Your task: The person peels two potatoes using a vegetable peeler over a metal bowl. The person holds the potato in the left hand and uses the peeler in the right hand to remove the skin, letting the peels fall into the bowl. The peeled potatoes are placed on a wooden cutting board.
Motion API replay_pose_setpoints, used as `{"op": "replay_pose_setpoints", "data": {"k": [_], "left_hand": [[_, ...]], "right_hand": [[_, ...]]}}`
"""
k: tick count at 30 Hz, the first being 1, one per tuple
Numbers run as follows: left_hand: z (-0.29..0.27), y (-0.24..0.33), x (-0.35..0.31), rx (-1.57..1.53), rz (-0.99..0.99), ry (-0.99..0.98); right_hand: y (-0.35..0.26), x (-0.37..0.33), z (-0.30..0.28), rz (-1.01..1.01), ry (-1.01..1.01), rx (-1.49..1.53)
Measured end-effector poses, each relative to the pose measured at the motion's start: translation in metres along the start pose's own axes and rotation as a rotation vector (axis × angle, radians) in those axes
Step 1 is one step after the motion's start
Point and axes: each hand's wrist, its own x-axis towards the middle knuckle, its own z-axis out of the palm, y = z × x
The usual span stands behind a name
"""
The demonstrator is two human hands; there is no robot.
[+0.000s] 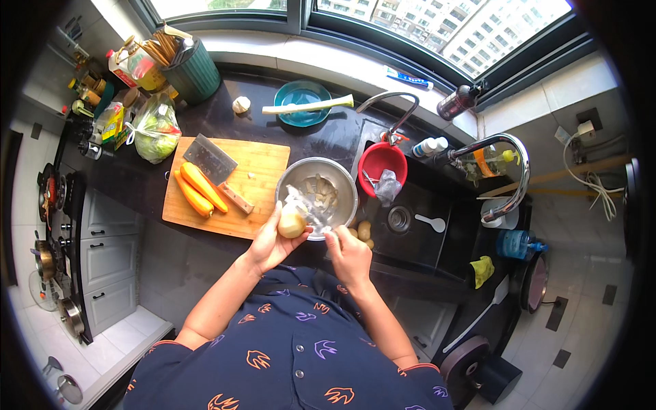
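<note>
My left hand (268, 240) grips a yellow, peeled-looking potato (292, 224) over the near rim of a steel bowl (285, 179). Pale peelings (322, 193) lie inside the bowl. A whitish, translucent, blurred thing (309, 213) stretches from the potato toward my right hand (348, 254); its kind does not show clearly. The fingers of that right hand are closed at the bowl's near right edge, and what they pinch is too blurred to name. Close beside it, several small potatoes (364, 231) rest by the sink's edge.
Left of the bowl, a wooden cutting board (268, 158) carries a cleaver (210, 158) and carrots (203, 188). A leek-like stalk (307, 105) crosses a teal plate (303, 92), near garlic (240, 104). A red basin (365, 164) stands in the sink (417, 242), below a faucet (393, 133).
</note>
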Motion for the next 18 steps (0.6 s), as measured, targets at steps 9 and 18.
{"op": "replay_pose_setpoints", "data": {"k": [9, 18], "left_hand": [[-0.015, -0.01, 0.012, 0.115, 0.113, 0.001], [0.007, -0.013, 0.0, 0.032, 0.057, 0.089]], "right_hand": [[-0.011, 0.005, 0.006, -0.312, 0.153, -0.272], [0.014, 0.004, 0.013, 0.052, 0.052, -0.182]]}}
